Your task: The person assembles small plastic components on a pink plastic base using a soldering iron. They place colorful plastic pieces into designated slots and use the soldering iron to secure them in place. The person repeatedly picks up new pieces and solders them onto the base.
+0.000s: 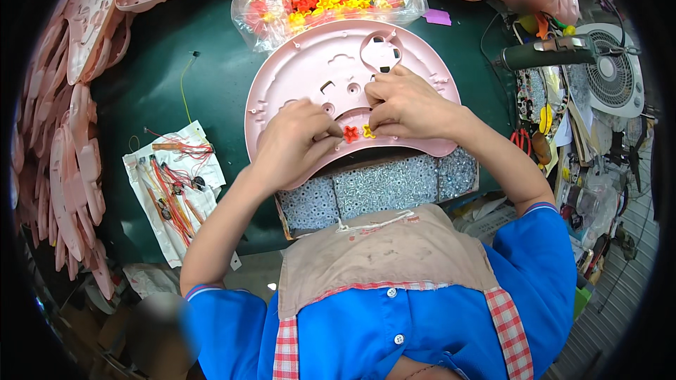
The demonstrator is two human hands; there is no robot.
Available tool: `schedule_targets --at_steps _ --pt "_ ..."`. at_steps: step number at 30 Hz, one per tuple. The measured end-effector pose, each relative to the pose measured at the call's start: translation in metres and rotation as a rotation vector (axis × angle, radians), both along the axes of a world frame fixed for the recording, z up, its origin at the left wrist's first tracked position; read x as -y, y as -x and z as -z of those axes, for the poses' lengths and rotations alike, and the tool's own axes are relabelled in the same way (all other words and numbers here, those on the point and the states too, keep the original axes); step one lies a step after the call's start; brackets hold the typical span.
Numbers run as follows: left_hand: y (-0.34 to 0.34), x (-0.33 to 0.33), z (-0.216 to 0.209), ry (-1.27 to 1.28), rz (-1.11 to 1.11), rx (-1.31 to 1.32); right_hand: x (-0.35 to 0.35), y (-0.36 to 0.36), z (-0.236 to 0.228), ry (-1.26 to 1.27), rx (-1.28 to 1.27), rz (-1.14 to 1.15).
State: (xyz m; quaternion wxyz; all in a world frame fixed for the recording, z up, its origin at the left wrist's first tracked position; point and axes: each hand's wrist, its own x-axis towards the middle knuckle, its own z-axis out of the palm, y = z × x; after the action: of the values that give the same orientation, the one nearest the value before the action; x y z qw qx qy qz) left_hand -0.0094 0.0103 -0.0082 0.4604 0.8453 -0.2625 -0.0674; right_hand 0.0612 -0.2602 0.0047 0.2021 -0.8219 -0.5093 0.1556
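A pale pink plastic shell point(282, 74), curved like an arch, lies inside-up before me. In its lower middle sit a small red star-shaped piece point(351, 134) and a yellow star-shaped piece point(367, 131), side by side. My left hand point(301, 139) rests over the shell's left part, its fingers closed in a pinch just left of the red star; whatever they hold is hidden. From the right, my right hand point(408, 107) bends over the shell, fingers curled and fingertips on the yellow star. A round pink part with dark openings point(381, 51) sits in the shell's upper right.
Compartments of small metal screws point(380, 183) lie between the shell and my apron. Behind it is a clear bag of red and yellow pieces point(327, 0). Wired parts on white sheets point(176, 190) lie left; pink shells point(70, 148) crowd the left edge. An electric screwdriver point(549, 54) hangs right.
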Motion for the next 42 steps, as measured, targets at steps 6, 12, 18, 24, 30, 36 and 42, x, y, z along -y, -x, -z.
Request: schedule_targets --at_steps 6,12,18,24,30,36,42 --pt "-0.025 0.014 0.013 -0.157 0.152 0.12 -0.027 0.006 -0.01 0.223 0.105 0.069" --pt "-0.026 0.019 0.009 -0.224 0.152 0.108 -0.018 0.006 -0.005 0.124 0.046 0.117" --pt "-0.031 0.029 -0.005 -0.38 0.15 0.039 0.018 0.037 -0.006 -0.321 0.023 0.366" --pt "-0.031 0.044 -0.009 -0.544 0.103 0.029 0.065 0.065 -0.028 -0.496 -0.031 0.782" --pt "-0.032 0.043 -0.014 -0.514 0.106 -0.021 0.118 0.062 -0.023 -0.822 0.104 1.084" --pt "-0.029 0.047 -0.013 -0.575 0.079 0.029 0.163 0.025 -0.023 -1.258 0.379 1.213" --pt "-0.005 0.039 -0.022 -0.321 -0.08 0.131 0.21 -0.009 0.002 -0.936 -0.041 0.998"
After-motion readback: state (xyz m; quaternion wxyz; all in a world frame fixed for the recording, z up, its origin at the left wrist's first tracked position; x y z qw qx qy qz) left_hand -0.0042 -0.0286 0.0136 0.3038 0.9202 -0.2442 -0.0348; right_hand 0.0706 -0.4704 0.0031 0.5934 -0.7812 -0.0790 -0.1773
